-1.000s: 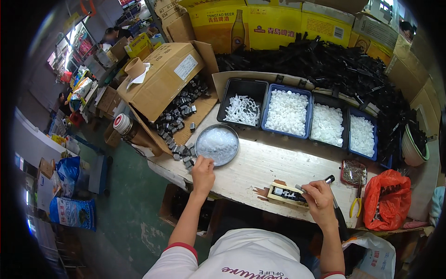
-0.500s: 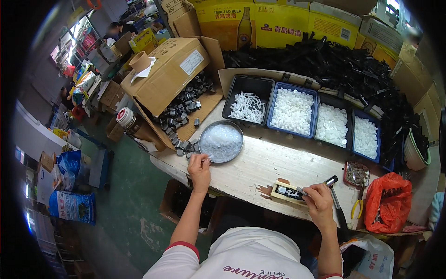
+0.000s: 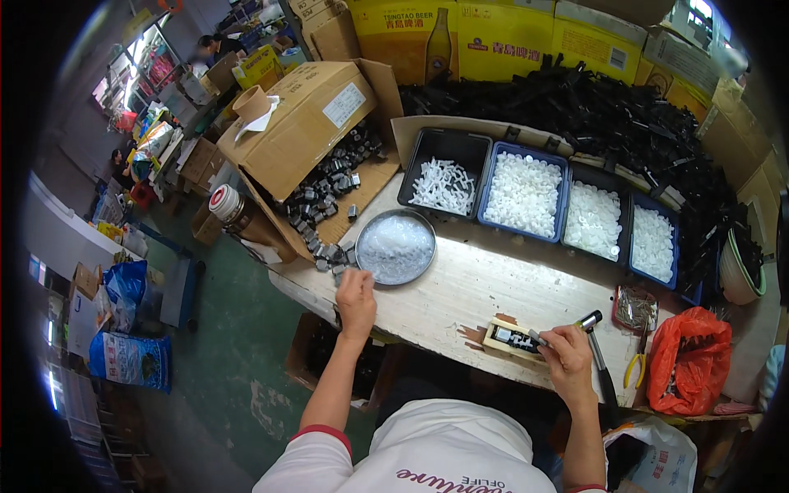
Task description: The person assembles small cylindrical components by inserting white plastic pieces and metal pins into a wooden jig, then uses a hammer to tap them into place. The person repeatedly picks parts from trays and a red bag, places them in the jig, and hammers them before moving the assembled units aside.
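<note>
My left hand (image 3: 357,306) is closed in a pinch at the near left rim of a round metal dish (image 3: 433,261). Small clear plastic pieces (image 3: 398,246) lie heaped in that dish. Whatever the left fingertips hold is too small to make out. On the right, my right hand (image 3: 569,358) pinches a small grey piece (image 3: 537,338) at the right end of a pale, block-like holder (image 3: 493,343). Inside the holder sits a black part (image 3: 519,339) with white and silvery bits. A hammer (image 3: 602,361) lies just right of that hand.
Bins of white plastic parts, one a blue bin (image 3: 485,215), line the back. Behind rises a heap of black parts (image 3: 608,107). A cardboard box (image 3: 308,123) spills metal pieces (image 3: 325,193) at left. Yellow-handled pliers (image 3: 634,370) and a red bag (image 3: 689,361) stand right.
The whole view has shifted slightly. My left fingertips have moved a little up along the dish's rim. The right hand keeps its pinch at the holder.
</note>
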A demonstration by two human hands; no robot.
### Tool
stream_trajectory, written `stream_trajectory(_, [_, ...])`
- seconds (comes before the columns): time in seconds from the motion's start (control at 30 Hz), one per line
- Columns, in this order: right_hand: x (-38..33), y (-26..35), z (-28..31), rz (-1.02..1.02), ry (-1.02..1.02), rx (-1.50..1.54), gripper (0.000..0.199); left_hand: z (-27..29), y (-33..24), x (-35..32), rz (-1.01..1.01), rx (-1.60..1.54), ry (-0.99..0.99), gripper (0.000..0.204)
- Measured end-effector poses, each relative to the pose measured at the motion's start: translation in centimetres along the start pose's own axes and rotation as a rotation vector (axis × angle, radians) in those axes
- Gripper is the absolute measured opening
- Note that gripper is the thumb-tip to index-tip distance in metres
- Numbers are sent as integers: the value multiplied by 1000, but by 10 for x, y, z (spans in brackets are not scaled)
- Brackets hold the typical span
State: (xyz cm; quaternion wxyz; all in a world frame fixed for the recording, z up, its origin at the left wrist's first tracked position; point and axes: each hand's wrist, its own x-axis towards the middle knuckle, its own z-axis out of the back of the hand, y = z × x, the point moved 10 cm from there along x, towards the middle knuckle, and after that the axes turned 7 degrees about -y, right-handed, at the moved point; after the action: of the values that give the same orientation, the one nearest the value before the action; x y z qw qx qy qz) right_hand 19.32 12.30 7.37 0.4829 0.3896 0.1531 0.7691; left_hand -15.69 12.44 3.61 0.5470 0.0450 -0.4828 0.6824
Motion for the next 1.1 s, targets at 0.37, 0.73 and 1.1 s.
stream_trajectory(0.37, [2, 3, -8, -48, 11, 125, 22, -29, -7, -6, 591, -720, 112, 8])
stream_trajectory(0.73, [11, 3, -21, -71, -28, 287, 24, -110, -123, -71, 777, -1201, 683, 8])
stream_trajectory(1.1, [12, 4, -18, -42, -12, 282, 24, -112, -129, -76, 690, -1083, 730, 8])
